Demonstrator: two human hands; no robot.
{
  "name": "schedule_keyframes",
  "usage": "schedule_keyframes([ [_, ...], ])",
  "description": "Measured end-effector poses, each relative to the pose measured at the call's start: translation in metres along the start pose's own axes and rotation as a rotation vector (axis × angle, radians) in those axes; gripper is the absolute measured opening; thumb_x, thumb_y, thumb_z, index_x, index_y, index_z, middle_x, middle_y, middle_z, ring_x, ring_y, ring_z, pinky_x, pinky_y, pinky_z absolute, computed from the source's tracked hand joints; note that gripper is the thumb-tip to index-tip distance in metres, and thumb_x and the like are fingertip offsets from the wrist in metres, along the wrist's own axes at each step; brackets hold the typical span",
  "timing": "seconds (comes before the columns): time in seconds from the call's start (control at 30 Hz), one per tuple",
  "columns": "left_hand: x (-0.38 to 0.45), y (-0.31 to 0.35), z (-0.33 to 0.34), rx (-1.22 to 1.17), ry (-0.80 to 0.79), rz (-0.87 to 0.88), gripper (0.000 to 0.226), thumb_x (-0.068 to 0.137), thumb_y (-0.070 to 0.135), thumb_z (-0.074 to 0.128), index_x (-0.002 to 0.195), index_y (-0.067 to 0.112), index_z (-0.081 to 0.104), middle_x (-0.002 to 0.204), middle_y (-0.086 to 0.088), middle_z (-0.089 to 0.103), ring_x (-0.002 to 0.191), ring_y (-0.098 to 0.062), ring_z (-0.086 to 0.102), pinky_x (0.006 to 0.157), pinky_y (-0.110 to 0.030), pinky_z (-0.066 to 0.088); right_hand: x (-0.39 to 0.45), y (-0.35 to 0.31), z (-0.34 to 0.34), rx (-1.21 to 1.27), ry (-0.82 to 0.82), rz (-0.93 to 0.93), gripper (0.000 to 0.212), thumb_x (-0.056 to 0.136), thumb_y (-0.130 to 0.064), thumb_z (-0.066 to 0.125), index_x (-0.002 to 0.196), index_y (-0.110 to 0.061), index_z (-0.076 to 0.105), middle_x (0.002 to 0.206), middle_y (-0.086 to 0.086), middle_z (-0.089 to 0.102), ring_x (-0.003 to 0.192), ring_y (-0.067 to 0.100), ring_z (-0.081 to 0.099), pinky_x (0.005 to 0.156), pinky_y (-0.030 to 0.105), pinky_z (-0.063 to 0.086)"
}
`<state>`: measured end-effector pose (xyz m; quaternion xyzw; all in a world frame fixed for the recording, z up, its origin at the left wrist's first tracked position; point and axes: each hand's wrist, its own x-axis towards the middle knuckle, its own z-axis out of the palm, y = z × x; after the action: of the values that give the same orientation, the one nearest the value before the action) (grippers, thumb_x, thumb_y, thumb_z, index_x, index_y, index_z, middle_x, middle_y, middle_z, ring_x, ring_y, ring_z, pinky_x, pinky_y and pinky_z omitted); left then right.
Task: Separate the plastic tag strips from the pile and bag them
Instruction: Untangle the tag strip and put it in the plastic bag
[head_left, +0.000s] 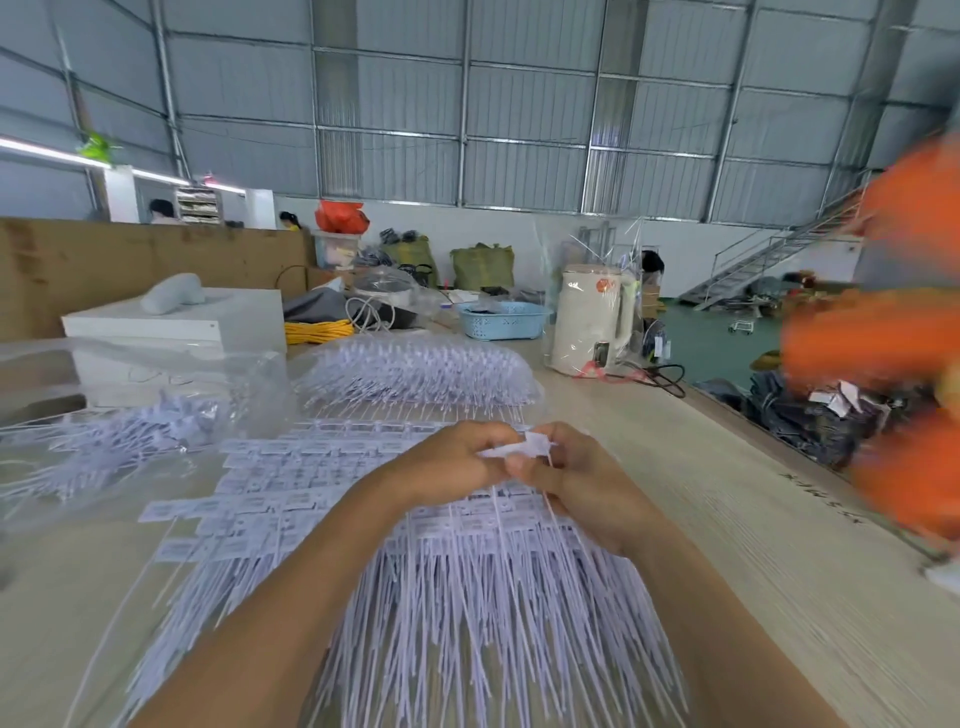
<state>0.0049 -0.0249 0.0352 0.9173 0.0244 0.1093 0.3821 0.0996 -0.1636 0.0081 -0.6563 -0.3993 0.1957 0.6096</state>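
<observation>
A wide pile of white plastic tag strips (322, 499) lies spread on the wooden table, flat label heads to the far side and thin tails toward me. My left hand (447, 462) and my right hand (582, 478) meet above the pile's far right part. Both pinch the same white tag strip (524, 447) by its label head, and its tail runs down past my right palm. A clear bag (421, 371) full of tag strips lies just beyond my hands. Another clear bag (130, 421) with strips in it lies open at the left.
A white kettle (592, 322) in clear wrap stands at the back right beside a blue basket (501, 319). A white box (176, 325) and a yellow cord (317, 332) are at the back left. Blurred orange objects (893, 332) hang at the right edge. The table's right edge (779, 441) runs diagonally.
</observation>
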Motion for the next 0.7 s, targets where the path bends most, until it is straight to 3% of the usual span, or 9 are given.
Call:
schedule_keyframes([
  [0.17,-0.001,-0.007,-0.005,0.000,0.008,-0.049,0.028,0.084,0.027,0.069,0.102,0.028,0.047,0.093,-0.011,0.066,0.079,-0.017,0.059,0.074,-0.032,0.046,0.001,0.000,0.003,-0.052,0.019,0.033,0.020,0.089,-0.019,0.062,0.095,-0.005,0.050,0.069,0.006,0.044,0.051,0.009,0.038,0.043,0.018,0.033],
  [0.27,-0.003,-0.012,-0.012,0.007,0.002,-0.084,0.011,0.082,0.029,0.071,0.083,0.020,0.064,0.075,0.003,0.070,0.069,-0.007,0.061,0.075,-0.029,0.049,0.001,0.000,0.001,-0.061,0.079,-0.010,0.017,0.088,-0.014,0.063,0.084,-0.009,0.048,0.061,0.002,0.047,0.046,0.008,0.036,0.041,0.019,0.031],
  [0.33,-0.003,-0.013,-0.014,0.034,-0.021,-0.063,0.019,0.087,0.027,0.066,0.071,0.017,0.067,0.061,0.009,0.066,0.059,-0.002,0.059,0.070,-0.026,0.048,0.001,0.002,0.001,-0.042,0.064,-0.001,0.017,0.087,-0.014,0.065,0.082,-0.010,0.050,0.055,-0.003,0.046,0.049,0.010,0.035,0.041,0.019,0.030],
  [0.4,-0.004,-0.013,-0.013,0.021,-0.042,-0.049,0.021,0.090,0.022,0.062,0.071,0.014,0.065,0.059,0.008,0.065,0.057,-0.004,0.060,0.069,-0.026,0.050,0.000,0.002,0.002,-0.057,0.037,0.008,0.017,0.086,-0.018,0.067,0.082,-0.010,0.052,0.057,-0.001,0.043,0.050,0.012,0.032,0.041,0.018,0.028],
  [0.5,-0.005,-0.012,-0.011,0.031,-0.049,-0.061,0.025,0.093,0.022,0.058,0.071,0.011,0.060,0.057,0.005,0.062,0.055,-0.009,0.059,0.067,-0.026,0.049,-0.001,0.002,0.002,-0.109,0.020,-0.029,0.019,0.086,-0.020,0.066,0.077,-0.010,0.053,0.057,0.002,0.056,0.042,0.009,0.034,0.038,0.017,0.028],
  [0.63,-0.002,-0.012,-0.007,-0.003,0.053,-0.114,0.035,0.092,0.023,0.059,0.059,0.013,0.057,0.043,0.009,0.048,0.043,-0.005,0.042,0.055,-0.021,0.034,0.001,0.004,0.008,-0.277,0.040,-0.191,0.012,0.089,-0.008,0.061,0.078,-0.004,0.059,0.062,0.004,0.057,0.045,-0.001,0.043,0.047,0.010,0.033],
  [0.7,0.000,-0.011,-0.007,-0.129,0.065,-0.169,0.035,0.091,0.017,0.061,0.056,0.012,0.060,0.038,0.011,0.047,0.036,-0.001,0.040,0.049,-0.017,0.033,0.002,0.006,0.011,-0.397,0.094,-0.316,0.012,0.088,-0.002,0.060,0.076,-0.003,0.060,0.064,0.005,0.052,0.057,0.007,0.044,0.055,0.016,0.034],
])
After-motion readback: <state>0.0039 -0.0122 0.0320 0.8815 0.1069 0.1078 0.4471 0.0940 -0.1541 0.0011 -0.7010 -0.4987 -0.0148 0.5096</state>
